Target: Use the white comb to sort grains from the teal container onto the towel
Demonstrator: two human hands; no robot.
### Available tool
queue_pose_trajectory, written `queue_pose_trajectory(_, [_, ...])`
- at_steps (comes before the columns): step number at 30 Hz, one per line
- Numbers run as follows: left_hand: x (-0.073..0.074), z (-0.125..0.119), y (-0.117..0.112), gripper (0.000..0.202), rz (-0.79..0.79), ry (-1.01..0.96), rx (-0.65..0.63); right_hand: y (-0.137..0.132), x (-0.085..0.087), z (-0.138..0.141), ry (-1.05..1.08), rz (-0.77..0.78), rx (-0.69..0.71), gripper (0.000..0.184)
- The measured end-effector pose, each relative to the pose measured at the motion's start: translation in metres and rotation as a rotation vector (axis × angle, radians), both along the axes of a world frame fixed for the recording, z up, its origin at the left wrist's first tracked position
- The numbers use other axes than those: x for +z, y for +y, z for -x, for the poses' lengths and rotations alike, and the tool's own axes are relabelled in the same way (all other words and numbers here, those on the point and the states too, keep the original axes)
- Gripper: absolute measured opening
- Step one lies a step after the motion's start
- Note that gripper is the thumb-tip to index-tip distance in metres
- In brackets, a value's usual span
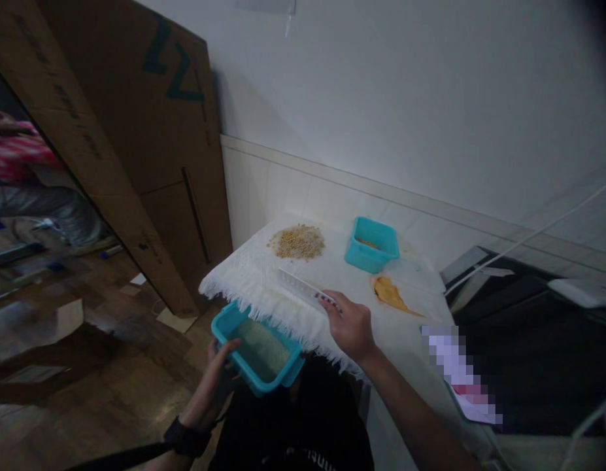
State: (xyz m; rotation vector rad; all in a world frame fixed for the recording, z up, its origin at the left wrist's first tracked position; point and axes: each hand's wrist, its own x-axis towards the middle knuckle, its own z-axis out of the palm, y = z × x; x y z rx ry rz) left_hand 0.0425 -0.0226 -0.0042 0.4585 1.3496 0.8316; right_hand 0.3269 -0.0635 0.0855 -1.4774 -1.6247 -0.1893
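Note:
My left hand (213,386) holds a teal plastic tub (256,350) with pale grains in it, just below the near edge of a small table covered by a white fringed cloth (256,275). My right hand (350,325) grips a clear ruler-like strip (303,286) that lies flat on the cloth near the edge. Farther back on the cloth sits a pile of tan beans (297,242). A second teal tub (372,244) stands to its right with a few beans inside.
A yellowish smear or scrap (389,292) lies on the cloth right of my hand. A large cardboard box (136,131) leans against the wall at left. A dark surface with white cables (528,327) lies to the right. Another person sits far left.

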Motion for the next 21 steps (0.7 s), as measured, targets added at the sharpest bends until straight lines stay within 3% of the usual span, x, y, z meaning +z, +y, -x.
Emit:
queue_pose_trajectory(7, [-0.005, -0.003, -0.007, 0.070, 0.010, -0.045, -0.025, -0.058, -0.006, -0.012, -0.146, 0.000, -0.169, 0.036])
queue_pose_trajectory(12, [-0.003, -0.005, -0.009, 0.078, 0.011, -0.057, -0.037, -0.064, -0.009, -0.005, -0.178, -0.049, -0.065, 0.031])
queue_pose_trajectory(21, [0.015, -0.007, -0.018, 0.065, -0.045, -0.121, -0.088, -0.065, -0.011, 0.019, -0.228, -0.149, 0.183, 0.036])
